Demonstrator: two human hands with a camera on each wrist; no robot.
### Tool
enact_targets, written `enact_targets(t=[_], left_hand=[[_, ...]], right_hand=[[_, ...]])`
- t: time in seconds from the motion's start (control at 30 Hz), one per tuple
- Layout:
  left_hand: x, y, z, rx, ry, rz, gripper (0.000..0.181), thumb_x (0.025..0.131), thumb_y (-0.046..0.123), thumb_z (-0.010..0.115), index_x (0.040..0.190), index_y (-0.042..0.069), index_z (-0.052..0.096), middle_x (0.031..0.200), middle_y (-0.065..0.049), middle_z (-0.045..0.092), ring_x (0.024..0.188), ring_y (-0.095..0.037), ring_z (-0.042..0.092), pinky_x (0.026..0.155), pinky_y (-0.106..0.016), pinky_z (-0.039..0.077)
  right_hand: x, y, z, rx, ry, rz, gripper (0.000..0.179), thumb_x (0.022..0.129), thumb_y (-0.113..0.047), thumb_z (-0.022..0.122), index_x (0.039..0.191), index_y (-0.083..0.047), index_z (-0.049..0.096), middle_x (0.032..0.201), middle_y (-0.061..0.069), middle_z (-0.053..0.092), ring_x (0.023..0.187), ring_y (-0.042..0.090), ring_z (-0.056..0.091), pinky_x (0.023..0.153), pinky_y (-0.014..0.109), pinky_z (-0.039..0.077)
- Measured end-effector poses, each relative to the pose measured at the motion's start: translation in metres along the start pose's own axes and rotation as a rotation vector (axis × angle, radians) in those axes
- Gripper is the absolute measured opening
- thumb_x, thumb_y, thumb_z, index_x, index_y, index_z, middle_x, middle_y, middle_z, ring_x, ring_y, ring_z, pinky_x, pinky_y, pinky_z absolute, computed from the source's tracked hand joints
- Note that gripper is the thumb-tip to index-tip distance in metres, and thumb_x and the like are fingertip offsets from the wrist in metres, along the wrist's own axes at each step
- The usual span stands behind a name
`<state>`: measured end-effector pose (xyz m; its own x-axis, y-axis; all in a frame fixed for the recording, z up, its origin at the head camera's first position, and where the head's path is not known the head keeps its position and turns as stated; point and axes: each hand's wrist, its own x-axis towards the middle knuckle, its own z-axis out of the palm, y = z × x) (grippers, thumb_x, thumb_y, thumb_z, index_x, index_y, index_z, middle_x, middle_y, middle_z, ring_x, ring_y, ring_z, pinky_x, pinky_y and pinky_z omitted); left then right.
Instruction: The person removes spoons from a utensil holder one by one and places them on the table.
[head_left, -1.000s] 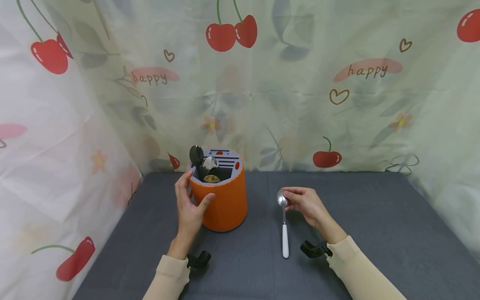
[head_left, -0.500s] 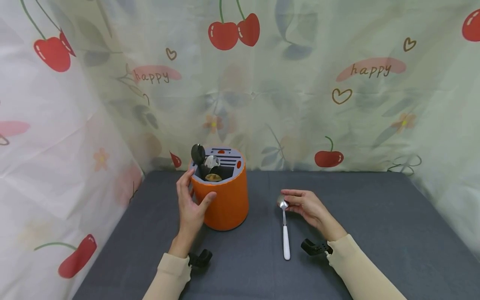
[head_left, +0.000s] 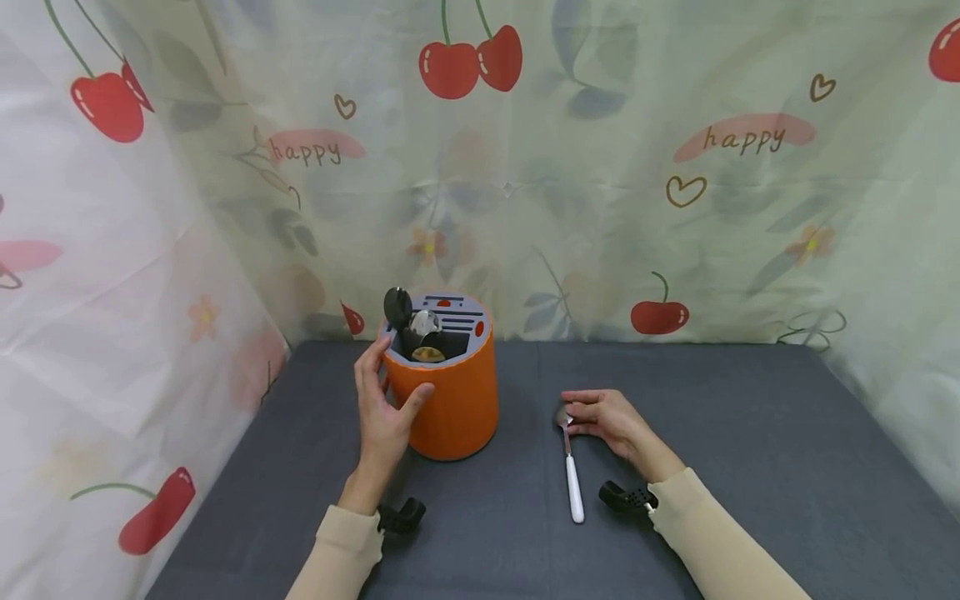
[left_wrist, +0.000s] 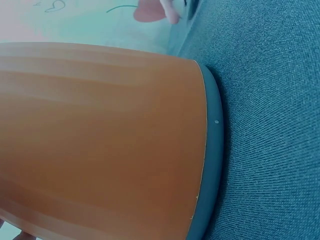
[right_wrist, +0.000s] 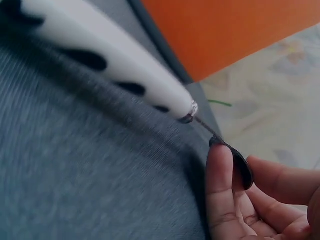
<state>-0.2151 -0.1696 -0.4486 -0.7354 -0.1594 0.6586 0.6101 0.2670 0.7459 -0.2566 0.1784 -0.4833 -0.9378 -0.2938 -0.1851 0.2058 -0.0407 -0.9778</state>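
Observation:
My right hand [head_left: 611,421] pinches the metal bowl of a spoon [head_left: 573,483] between thumb and fingers. In the right wrist view the spoon's white handle [right_wrist: 115,55] shows black spots and points back toward the wrist, close over the cloth. My left hand [head_left: 382,421] grips the side of an orange cutlery holder [head_left: 453,417], thumb on the front and fingers at the left rim. The holder stands upright on the table; its smooth wall [left_wrist: 100,140] fills much of the left wrist view. Several utensil heads, one black [head_left: 397,308], stick out of its open compartment.
A dark grey cloth [head_left: 690,400] covers the table. Behind and at the sides hangs a pale curtain [head_left: 510,217] printed with cherries. The holder's grey top [head_left: 453,310] has several narrow slots. Each wrist carries a black camera mount [head_left: 624,497].
My right hand has come down and slightly toward me, with the spoon's bowl lowering in its fingers. My left hand and the cutlery holder stay put, while the head view has shifted a little.

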Motion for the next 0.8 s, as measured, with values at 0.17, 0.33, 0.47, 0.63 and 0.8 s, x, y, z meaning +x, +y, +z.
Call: enact_targets(t=[0.17,0.33,0.47,0.63,0.8], left_hand=[[0.0005,-0.0005,0.0001,-0.002,-0.002,-0.002,0.085,0.089,0.054,0.079,0.158,0.024,0.04,0.158,-0.005,0.034,0.145,-0.023,0.036,0.116,-0.068,0.03],[0.0001,-0.001,-0.0004,0.001,-0.003,-0.008,0.085,0.089,0.055,0.078,0.158,0.025,0.039,0.158,-0.004,0.033,0.145,-0.023,0.036,0.116,-0.067,0.03],[0.0,-0.0004,-0.0004,0.009,0.0,-0.005,0.086,0.089,0.057,0.078,0.158,0.024,0.039,0.158,-0.004,0.033,0.146,-0.023,0.035,0.116,-0.067,0.029],[-0.0002,-0.0007,-0.0002,0.006,0.0,0.0,0.086,0.089,0.057,0.078,0.158,0.024,0.039,0.158,-0.004,0.033,0.147,-0.023,0.034,0.116,-0.068,0.029],[0.0002,-0.0012,0.0,0.003,0.001,0.002,0.085,0.089,0.056,0.078,0.158,0.024,0.04,0.159,-0.004,0.033,0.147,-0.023,0.034,0.117,-0.068,0.028]], right_hand=[[-0.0003,-0.0004,0.0014,-0.061,0.014,0.008,0.048,0.101,0.007,0.057,0.144,0.022,0.044,0.101,0.015,0.067,0.076,0.015,0.071,0.072,0.03,0.062],[-0.0009,-0.0036,0.0042,-0.124,0.044,0.023,0.047,0.1,0.006,0.061,0.142,0.021,0.047,0.089,0.014,0.068,0.066,0.015,0.068,0.066,0.032,0.062],[-0.0022,-0.0043,0.0048,-0.143,0.07,0.035,0.046,0.1,0.005,0.061,0.142,0.02,0.048,0.088,0.016,0.068,0.065,0.016,0.068,0.065,0.032,0.062],[-0.0026,-0.0033,0.0025,-0.196,0.098,0.035,0.043,0.1,0.004,0.062,0.139,0.019,0.051,0.08,0.013,0.067,0.059,0.015,0.066,0.058,0.031,0.061],[-0.0041,-0.002,-0.0002,-0.225,0.102,0.013,0.042,0.1,0.003,0.062,0.137,0.021,0.052,0.078,0.012,0.066,0.056,0.015,0.065,0.055,0.031,0.059]])
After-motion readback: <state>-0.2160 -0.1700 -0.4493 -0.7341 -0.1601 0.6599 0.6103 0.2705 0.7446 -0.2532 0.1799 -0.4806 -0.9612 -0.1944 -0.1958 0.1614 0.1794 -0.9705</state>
